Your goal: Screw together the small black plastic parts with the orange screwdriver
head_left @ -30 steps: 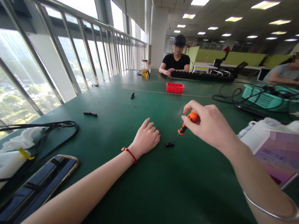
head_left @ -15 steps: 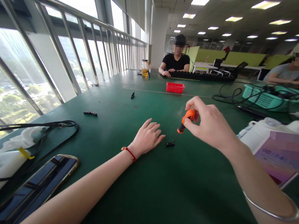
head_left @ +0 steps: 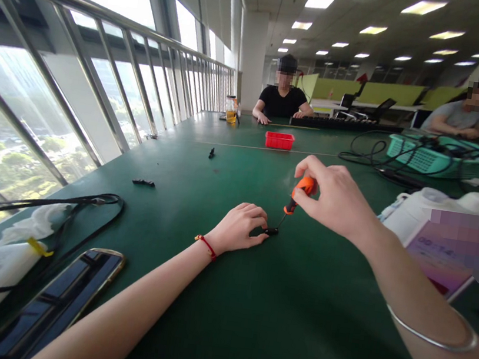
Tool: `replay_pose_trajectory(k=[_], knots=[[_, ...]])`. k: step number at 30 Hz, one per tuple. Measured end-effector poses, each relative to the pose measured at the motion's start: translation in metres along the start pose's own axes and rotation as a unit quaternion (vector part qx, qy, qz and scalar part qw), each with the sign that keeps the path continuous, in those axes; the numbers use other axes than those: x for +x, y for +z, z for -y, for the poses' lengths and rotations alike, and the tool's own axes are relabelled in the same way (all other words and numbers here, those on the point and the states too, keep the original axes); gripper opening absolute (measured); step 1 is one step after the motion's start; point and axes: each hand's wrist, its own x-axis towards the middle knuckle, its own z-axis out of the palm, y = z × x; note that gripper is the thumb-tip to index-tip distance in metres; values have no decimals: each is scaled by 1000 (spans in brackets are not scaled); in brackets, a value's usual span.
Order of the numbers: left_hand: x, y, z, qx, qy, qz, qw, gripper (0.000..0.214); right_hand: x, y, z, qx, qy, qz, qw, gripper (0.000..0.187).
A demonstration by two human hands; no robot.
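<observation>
My right hand (head_left: 328, 198) is closed around the orange and black handle of a screwdriver (head_left: 299, 192). Its shaft slants down, with the tip at a small black part (head_left: 272, 231) lying on the green tabletop (head_left: 222, 302). From the left, my left hand (head_left: 244, 228) pinches the near end of that black part between thumb and fingers. The fingertips hide the part's left end. Which kind of part it is, I cannot make out.
Small black pieces lie to the left (head_left: 144, 182) and farther back (head_left: 212, 152). A red tray (head_left: 279, 141) stands ahead. A phone (head_left: 65, 292) and cables lie at left; a white bottle (head_left: 422, 208) and teal basket (head_left: 438, 160) at right. Two people sit beyond.
My left hand has gone from lying flat with fingers stretched to pinching the black part. My right hand with the screwdriver has hardly moved. The person opposite has shifted their hand and the long black object.
</observation>
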Motion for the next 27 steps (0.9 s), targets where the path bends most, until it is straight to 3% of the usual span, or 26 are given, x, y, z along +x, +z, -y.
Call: replay_pose_trajectory(k=[7, 10, 13, 21, 24, 27], knots=[[0, 0, 0, -2, -4, -1, 1000, 20, 0, 0, 1, 4, 1, 3, 1000, 11], [0, 0, 0, 0, -1, -4, 1000, 20, 0, 0, 2, 7, -7, -7, 1000, 19], [0, 0, 0, 1, -1, -5, 1000, 20, -1, 0, 1, 6, 10, 10, 1000, 10], [0, 1, 1, 4, 2, -3, 1000, 21, -1, 0, 2, 13, 0, 0, 1000, 26], [0, 1, 1, 8, 1, -2, 1000, 21, -1, 0, 2, 2, 9, 5, 1000, 13], [0, 1, 1, 9, 1, 0, 1000, 23, -1, 1, 2, 2, 2, 9, 1000, 12]])
